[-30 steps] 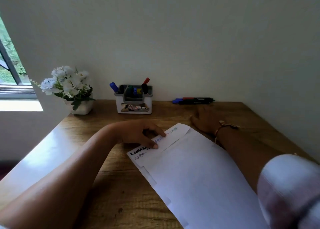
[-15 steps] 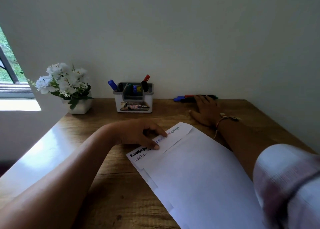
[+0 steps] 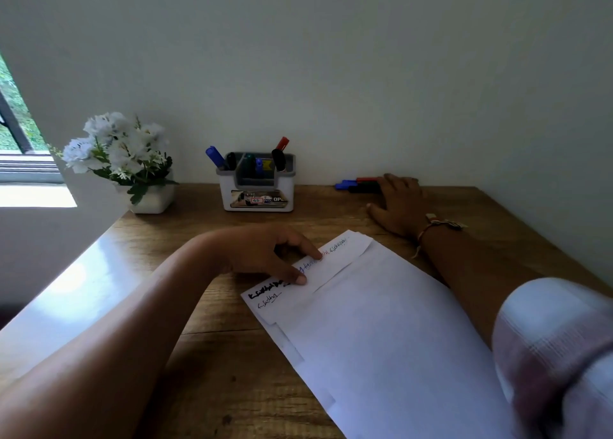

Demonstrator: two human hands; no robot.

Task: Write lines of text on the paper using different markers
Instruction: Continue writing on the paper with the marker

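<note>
While the left hand (image 3: pixel 265 256) presses thumb and forefinger tips on the paper (image 3: pixel 381 322), at the handwritten lines on the sheet showing from under blank ones, the stack lies slanted on the wooden table (image 3: pixel 205 372). The right hand (image 3: pixel 399 206) lies outstretched, fingers uncurled, touching the loose markers (image 3: pixel 356 185) at the wall without gripping them. Left of these stands a marker holder (image 3: pixel 257 203); farther left, potted white flowers (image 3: pixel 116 147).
</note>
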